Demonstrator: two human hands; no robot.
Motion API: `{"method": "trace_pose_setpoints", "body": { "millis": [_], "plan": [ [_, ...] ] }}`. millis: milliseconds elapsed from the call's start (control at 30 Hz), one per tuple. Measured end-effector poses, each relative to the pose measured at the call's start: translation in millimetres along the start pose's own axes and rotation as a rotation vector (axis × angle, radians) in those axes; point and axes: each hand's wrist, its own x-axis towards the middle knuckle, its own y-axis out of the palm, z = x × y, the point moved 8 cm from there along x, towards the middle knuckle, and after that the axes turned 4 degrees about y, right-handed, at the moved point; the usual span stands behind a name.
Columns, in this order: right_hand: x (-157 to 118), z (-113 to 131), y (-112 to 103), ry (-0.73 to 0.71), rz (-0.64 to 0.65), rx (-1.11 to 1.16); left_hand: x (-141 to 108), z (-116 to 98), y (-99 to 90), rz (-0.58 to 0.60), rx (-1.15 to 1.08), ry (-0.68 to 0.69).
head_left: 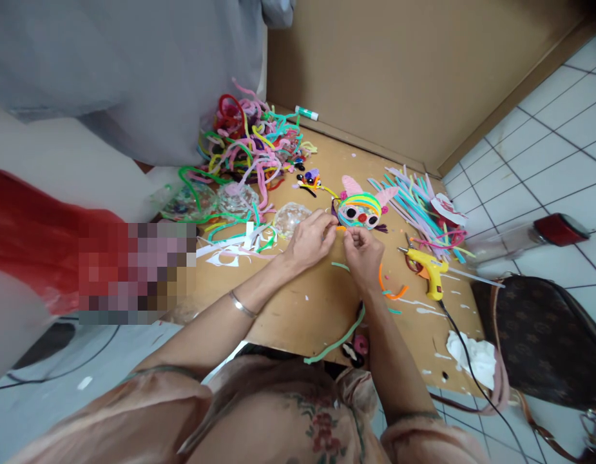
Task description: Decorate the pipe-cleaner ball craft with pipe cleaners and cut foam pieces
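A pipe-cleaner face (360,209) with pink ears, striped forehead, two black eyes and a red nose lies on the brown board (307,303). My left hand (310,240) and my right hand (363,252) meet just below its lower edge. Both pinch a short orange pipe cleaner piece (341,228) held against the face. A green pipe cleaner (337,339) lies along the board under my right forearm. An orange curl (392,290) rests to the right of my right wrist.
A tangled heap of coloured pipe cleaners (249,145) sits at the back left, straight ones (416,196) at the right. A yellow glue gun (429,269) with its cord lies right of my hands. A brown bag (544,338), crumpled tissue (474,357) and a glue stick (307,114) are nearby.
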Motion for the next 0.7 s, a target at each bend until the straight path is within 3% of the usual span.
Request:
{"method": "trace_pose_setpoints", "body": {
  "millis": [367, 700],
  "plan": [
    [-0.8, -3.1, 2.9, 0.111, 0.016, 0.174, -1.2, 1.2, 4.4, -0.012, 0.034, -0.004],
    [-0.4, -5.7, 4.3, 0.130, -0.002, 0.197, -1.5, 1.4, 5.5, 0.007, -0.075, -0.069]
  ]
}}
